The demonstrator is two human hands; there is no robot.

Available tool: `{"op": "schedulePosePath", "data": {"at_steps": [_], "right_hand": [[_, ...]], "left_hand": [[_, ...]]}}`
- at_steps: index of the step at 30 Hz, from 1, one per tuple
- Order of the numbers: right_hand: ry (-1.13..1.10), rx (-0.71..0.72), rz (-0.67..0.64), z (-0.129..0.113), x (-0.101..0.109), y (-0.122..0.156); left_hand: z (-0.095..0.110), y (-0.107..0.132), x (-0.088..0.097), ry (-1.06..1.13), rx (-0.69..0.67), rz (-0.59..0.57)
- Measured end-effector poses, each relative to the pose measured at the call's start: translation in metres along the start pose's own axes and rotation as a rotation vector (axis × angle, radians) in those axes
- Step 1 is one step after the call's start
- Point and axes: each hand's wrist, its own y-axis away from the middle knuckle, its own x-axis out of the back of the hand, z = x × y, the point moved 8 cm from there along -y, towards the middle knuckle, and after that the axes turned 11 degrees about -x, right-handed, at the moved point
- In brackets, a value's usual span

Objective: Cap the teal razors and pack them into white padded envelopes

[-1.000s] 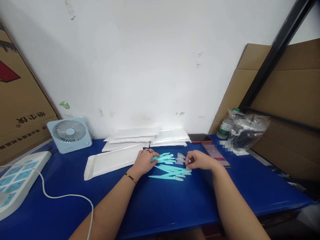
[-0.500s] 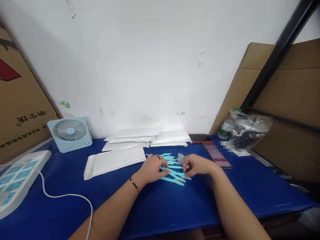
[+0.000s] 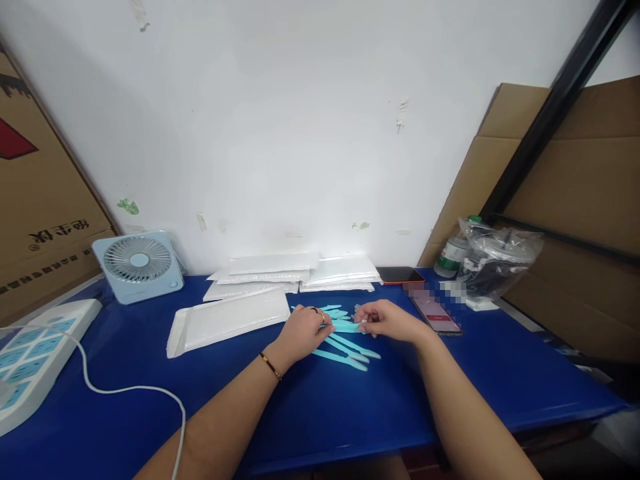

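Right of white oblong padded envelope (image 3: 230, 322): my left hand (image 3: 304, 331) and right hand (image 3: 390, 320), fingers pinching slim turquoise plastic sticks (image 3: 349, 327); others left loose.

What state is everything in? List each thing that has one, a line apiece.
Left hand: curled, grip unclear
Right hand: closed on a turquoise stick
Other sticks: loose on the table
Front envelope: lying flat
Rear envelopes: stacked
Front phone: screen lit
Rear phone: screen dark
Bottle: capped
Fan: standing
Power strip: lying face up
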Motion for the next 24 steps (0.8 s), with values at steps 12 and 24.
{"op": "schedulePosePath", "data": {"at_steps": [12, 24], "right_hand": [[-0.184, -0.004, 0.145, 0.009, 0.012, -0.008], [-0.007, -0.072, 0.310, 0.029, 0.040, -0.005]], "left_hand": [[-0.030, 0.004, 0.017, -0.008, 0.100, 0.107], [-0.050, 0.009, 0.015, -0.059, 0.208, 0.156]]}}
